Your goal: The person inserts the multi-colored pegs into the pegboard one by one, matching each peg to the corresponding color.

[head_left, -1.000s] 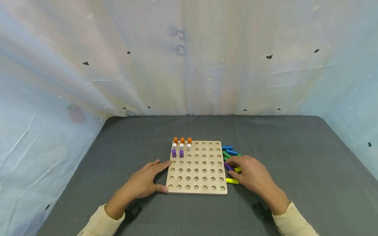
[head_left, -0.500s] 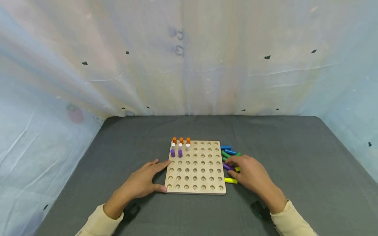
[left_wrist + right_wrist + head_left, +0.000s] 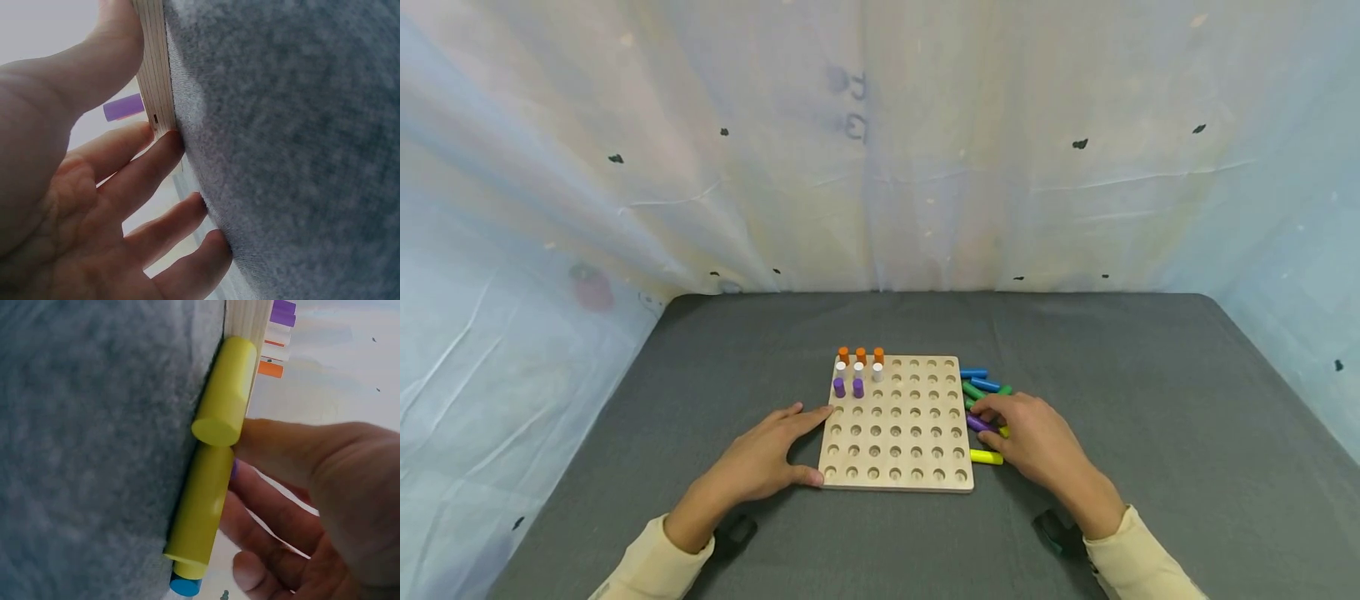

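Note:
A square wooden pegboard (image 3: 895, 442) with rows of round holes lies flat on the table. At its far left corner stand orange (image 3: 861, 356), white (image 3: 858, 371) and purple pegs (image 3: 858, 388). My left hand (image 3: 760, 458) rests along the board's left edge, thumb and index finger touching it, fingers spread. My right hand (image 3: 1037, 437) is over loose pegs by the right edge, thumb and index finger at either side of a lying purple peg (image 3: 979, 423), pinching it. Its far end is partly hidden. Two yellow pegs (image 3: 228, 394) lie near the thumb in the right wrist view.
Loose blue pegs (image 3: 985, 385) and green pegs (image 3: 973, 391) lie beside the board's right edge, partly under my right fingers. The dark grey table (image 3: 760, 358) is bounded by pale hanging sheets (image 3: 925, 167) at the back and sides.
My right thumb and fingers have closed in slightly around the purple peg, which has shifted very little. The left hand and board stay put, apart from a slight camera shift.

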A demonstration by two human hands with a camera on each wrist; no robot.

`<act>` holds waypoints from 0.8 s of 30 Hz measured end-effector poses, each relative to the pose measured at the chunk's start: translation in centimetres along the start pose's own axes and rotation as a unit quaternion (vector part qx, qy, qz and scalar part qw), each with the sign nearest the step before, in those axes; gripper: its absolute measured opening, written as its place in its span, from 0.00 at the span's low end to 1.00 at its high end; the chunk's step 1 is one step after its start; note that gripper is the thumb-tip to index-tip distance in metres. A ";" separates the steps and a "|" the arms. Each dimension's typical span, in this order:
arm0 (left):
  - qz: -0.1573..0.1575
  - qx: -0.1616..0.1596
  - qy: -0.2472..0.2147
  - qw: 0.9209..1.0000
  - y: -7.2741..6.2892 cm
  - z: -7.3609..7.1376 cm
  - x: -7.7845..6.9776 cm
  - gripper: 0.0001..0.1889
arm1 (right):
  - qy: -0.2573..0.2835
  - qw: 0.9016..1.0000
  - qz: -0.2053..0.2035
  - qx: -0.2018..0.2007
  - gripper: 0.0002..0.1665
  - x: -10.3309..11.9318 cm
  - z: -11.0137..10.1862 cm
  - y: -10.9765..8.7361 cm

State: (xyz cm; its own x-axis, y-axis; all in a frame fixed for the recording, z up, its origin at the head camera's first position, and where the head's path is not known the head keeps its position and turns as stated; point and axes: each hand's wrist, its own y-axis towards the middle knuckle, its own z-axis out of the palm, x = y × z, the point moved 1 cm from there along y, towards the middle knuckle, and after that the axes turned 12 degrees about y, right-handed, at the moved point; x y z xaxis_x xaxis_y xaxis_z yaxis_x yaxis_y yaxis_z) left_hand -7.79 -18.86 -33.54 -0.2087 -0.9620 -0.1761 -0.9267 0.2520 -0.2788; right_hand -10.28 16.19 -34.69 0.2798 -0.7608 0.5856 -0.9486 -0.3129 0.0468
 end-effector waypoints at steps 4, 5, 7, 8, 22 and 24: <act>0.002 -0.001 -0.003 1.000 0.0 -0.1 0.1 0.51 | 0.024 1.000 -0.005 -0.011 0.18 0.0 -0.2 -0.1; 0.004 -0.001 -0.005 1.000 0.0 -0.1 0.1 0.51 | 0.028 0.999 -0.009 -0.014 0.20 0.0 -0.3 -0.1; 0.005 0.000 -0.007 1.000 0.0 -0.1 0.1 0.51 | 0.032 0.999 -0.021 -0.019 0.22 0.0 -0.4 -0.2; 0.005 -0.001 -0.007 1.000 0.0 -0.1 0.1 0.51 | 0.034 0.999 -0.029 -0.022 0.24 0.0 -0.4 -0.2; 0.001 -0.001 -0.004 1.000 0.1 0.1 0.1 0.51 | 0.045 0.997 -0.062 -0.033 0.17 -0.4 -0.6 -0.4; 0.001 0.000 -0.002 1.000 0.1 0.1 0.0 0.50 | 0.047 0.997 -0.048 -0.026 0.16 -0.5 -0.6 -0.3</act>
State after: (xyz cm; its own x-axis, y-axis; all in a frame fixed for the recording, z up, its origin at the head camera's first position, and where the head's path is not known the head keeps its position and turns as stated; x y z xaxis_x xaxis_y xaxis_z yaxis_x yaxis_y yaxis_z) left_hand -7.87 -18.86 -33.70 -0.2097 -0.9608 -0.1815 -0.9261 0.2547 -0.2781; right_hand -10.17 17.01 -34.46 0.3561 -0.6716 0.6497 -0.9255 -0.3495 0.1460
